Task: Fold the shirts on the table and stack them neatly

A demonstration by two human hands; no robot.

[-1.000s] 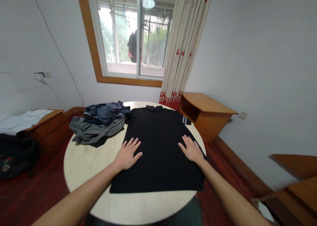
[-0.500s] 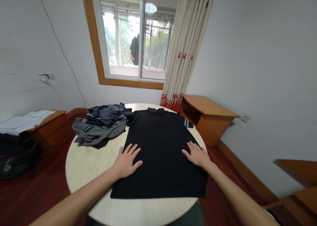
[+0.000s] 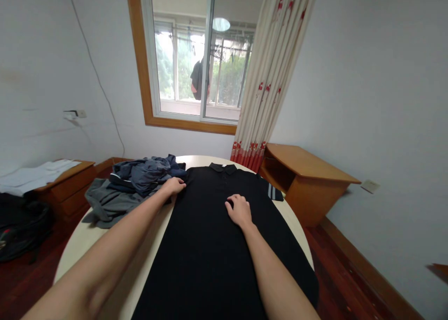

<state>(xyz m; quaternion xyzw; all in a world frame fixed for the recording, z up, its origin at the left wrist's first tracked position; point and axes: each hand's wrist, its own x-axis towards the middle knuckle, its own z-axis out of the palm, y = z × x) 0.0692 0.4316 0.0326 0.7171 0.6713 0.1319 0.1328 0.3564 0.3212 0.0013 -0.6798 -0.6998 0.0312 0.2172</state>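
A black polo shirt (image 3: 210, 245) lies spread on the round table, its collar toward the window and its right-hand sleeve marked with two pale stripes. At the left sleeve, my left hand (image 3: 173, 186) has its fingers closed on the fabric near the shoulder. My right hand (image 3: 240, 210) is over the upper chest, just right of the middle, fingers slightly bent and thumb apart, holding nothing. Beside my left hand is a heap of clothes, with a dark blue garment (image 3: 149, 171) on top of a grey garment (image 3: 108, 203).
The pale round table (image 3: 77, 245) carries the shirt and the heap. A wooden desk (image 3: 308, 170) stands close to its right edge. On the left are a wooden cabinet (image 3: 75, 187) with papers and a black bag (image 3: 24, 226). A curtain (image 3: 269, 77) hangs behind.
My left hand has moved forward from the shirt's left side to its sleeve. My right hand has moved inward and forward onto the chest. The view has shifted closer over the table.
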